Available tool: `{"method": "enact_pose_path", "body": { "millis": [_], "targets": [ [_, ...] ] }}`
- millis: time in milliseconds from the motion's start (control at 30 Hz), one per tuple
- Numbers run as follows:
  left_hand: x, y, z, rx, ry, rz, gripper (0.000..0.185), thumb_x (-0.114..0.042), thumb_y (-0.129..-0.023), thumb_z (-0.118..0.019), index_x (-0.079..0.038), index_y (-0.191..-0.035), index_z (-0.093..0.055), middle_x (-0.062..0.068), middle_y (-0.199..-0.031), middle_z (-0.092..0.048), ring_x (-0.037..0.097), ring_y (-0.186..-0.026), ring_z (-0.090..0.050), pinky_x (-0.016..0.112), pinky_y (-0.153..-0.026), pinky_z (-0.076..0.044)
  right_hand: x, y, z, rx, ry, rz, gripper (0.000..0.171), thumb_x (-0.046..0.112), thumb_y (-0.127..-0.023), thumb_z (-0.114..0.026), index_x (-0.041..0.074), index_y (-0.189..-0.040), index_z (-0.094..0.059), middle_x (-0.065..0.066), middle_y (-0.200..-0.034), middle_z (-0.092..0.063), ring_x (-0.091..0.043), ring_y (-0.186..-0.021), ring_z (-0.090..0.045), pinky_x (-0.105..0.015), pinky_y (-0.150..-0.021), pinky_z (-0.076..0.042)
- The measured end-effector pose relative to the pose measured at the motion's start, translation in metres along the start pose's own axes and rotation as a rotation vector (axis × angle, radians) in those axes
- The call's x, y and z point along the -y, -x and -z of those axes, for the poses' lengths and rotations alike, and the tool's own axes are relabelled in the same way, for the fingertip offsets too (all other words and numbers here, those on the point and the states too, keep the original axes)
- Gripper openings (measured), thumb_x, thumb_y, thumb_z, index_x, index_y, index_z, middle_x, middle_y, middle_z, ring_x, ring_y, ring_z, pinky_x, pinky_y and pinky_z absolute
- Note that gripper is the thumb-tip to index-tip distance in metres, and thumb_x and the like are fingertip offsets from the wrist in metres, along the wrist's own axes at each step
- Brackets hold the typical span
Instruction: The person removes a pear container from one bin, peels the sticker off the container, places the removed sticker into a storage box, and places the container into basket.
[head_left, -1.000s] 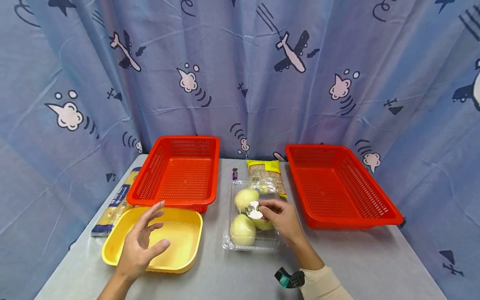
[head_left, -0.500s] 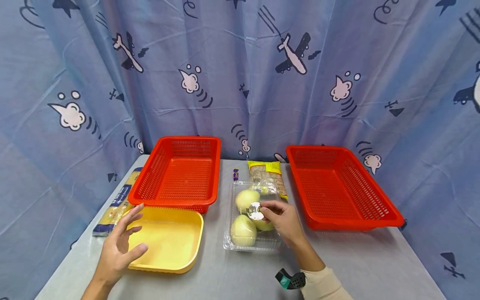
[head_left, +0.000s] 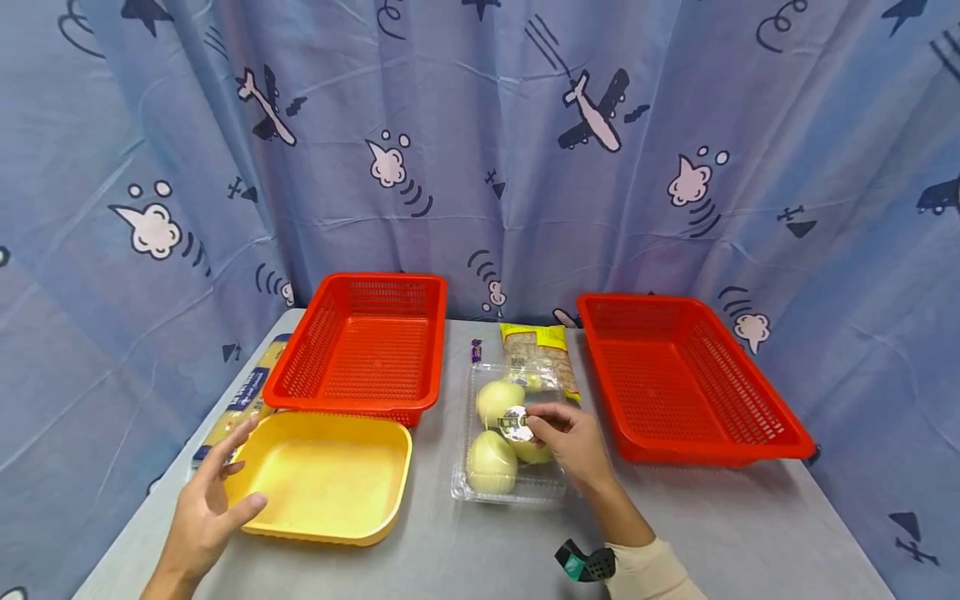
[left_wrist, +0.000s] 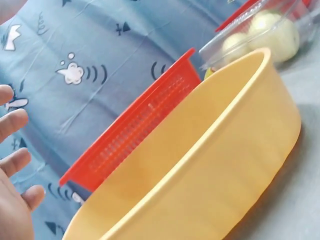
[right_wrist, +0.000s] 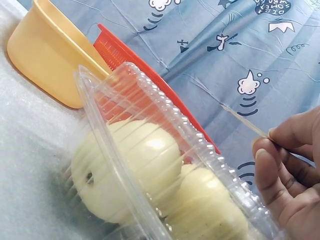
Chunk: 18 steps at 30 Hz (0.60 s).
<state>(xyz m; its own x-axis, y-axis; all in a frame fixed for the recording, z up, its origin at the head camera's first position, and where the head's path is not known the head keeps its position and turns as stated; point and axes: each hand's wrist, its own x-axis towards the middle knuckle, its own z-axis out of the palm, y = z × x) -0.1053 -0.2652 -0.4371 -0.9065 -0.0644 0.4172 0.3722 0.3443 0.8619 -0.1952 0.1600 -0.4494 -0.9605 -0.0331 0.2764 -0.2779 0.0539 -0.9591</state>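
A clear plastic clamshell box (head_left: 480,492) lies at the table's middle with pale yellow round fruits (head_left: 491,461) inside. My right hand (head_left: 534,421) rests on its lid, fingers curled, pinching at the round silver sticker (head_left: 514,423). In the right wrist view the right hand's fingertips (right_wrist: 272,145) pinch a thin clear edge above the box (right_wrist: 150,115). My left hand (head_left: 228,479) hovers with fingers spread at the left rim of the yellow tray (head_left: 330,475), holding nothing. The left wrist view shows the left hand (left_wrist: 12,165) beside that tray (left_wrist: 200,165).
Two red mesh baskets stand at the back, one on the left (head_left: 360,346) and one on the right (head_left: 675,375). A spaghetti packet (head_left: 243,400) lies left of the left basket. A yellow-topped bag (head_left: 536,350) and a small purple sweet (head_left: 476,350) lie behind the clamshell.
My left hand has moved left and toward me, from above the yellow tray to its left rim. The right hand has stayed on the clamshell.
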Motion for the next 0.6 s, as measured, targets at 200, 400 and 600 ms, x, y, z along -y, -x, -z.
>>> {"method": "enact_pose_path", "body": {
  "millis": [200, 400, 600],
  "targets": [
    [0.012, 0.002, 0.008, -0.061, -0.083, 0.031, 0.077, 0.004, -0.080, -0.070, -0.007, -0.148, -0.037, -0.002, -0.146, -0.040, 0.004, -0.128, -0.030, 0.021, -0.089, -0.025, -0.002, 0.001, 0.001, -0.019, 0.010, -0.007, 0.012, -0.006, -0.086, -0.068, -0.011, -0.097, -0.069, -0.024, -0.083, -0.064, -0.019, -0.062, -0.057, -0.028, -0.058, -0.054],
    [0.025, 0.007, 0.015, -0.049, -0.157, 0.109, 0.079, -0.004, -0.082, -0.072, -0.013, -0.151, -0.034, -0.001, -0.150, -0.036, 0.003, -0.128, -0.029, 0.025, -0.090, -0.027, -0.002, 0.000, 0.001, -0.016, 0.009, -0.020, 0.013, -0.004, -0.086, -0.069, -0.011, -0.097, -0.069, -0.024, -0.084, -0.064, -0.020, -0.063, -0.058, -0.027, -0.059, -0.054],
    [0.032, 0.007, 0.018, 0.013, -0.245, 0.282, 0.085, -0.025, -0.086, -0.073, -0.018, -0.155, -0.025, 0.016, -0.155, -0.024, 0.040, -0.132, -0.022, 0.069, -0.094, -0.026, -0.002, -0.001, 0.000, -0.003, -0.006, -0.008, 0.015, -0.004, -0.085, -0.070, -0.012, -0.098, -0.069, -0.021, -0.085, -0.066, -0.020, -0.063, -0.060, -0.031, -0.059, -0.055]
  ]
}}
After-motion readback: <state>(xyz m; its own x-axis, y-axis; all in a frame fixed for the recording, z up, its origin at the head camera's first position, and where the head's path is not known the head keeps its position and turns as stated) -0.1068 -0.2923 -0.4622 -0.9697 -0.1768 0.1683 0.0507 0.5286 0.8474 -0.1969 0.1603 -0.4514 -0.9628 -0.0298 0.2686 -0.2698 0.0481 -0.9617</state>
